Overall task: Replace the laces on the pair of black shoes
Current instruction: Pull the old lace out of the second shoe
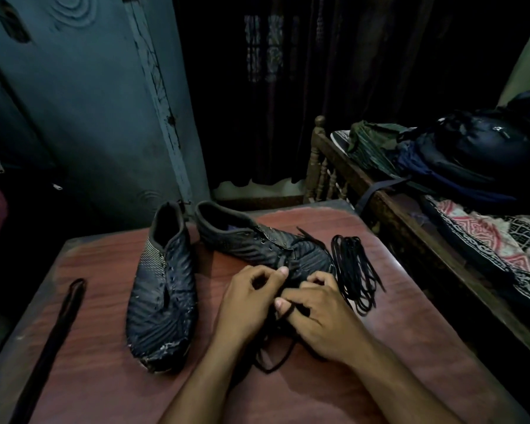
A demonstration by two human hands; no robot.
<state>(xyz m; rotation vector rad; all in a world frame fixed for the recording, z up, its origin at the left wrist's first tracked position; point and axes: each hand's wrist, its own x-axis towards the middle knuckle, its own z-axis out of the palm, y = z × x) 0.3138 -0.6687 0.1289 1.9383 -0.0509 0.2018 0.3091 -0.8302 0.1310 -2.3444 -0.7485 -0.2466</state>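
Head view, dim room. What sits on the counter (104,347)?

— Two black shoes. One shoe (162,295) lies left of centre, toe toward the bottom of the frame, its eyelets bare. The other shoe (257,243) lies at centre, angled, heel toward the top and toe toward the right, with a dark lace end (306,235) showing over its eyelets.

— And the hands?

— Both are at lower centre, at the toe of the angled shoe. The left hand (248,301) has its fingers curled, thumb and forefinger pinching a black lace (273,359) against the shoe. The right hand (322,316) is also curled round that lace, which runs between its fingers and trails in loops onto the counter between the wrists.

— Any other laces?

— A bundle of black laces (355,270) lies just beside the angled shoe's toe, at centre right, touching nothing else that I can tell. A long dark strip (65,313) lies at lower left, well apart from the shoes; whether it is a lace I cannot tell.

— What is around the counter?

— A blue-grey door (83,102) at upper left, and a bed (487,240) on the right carrying a dark backpack (478,148).
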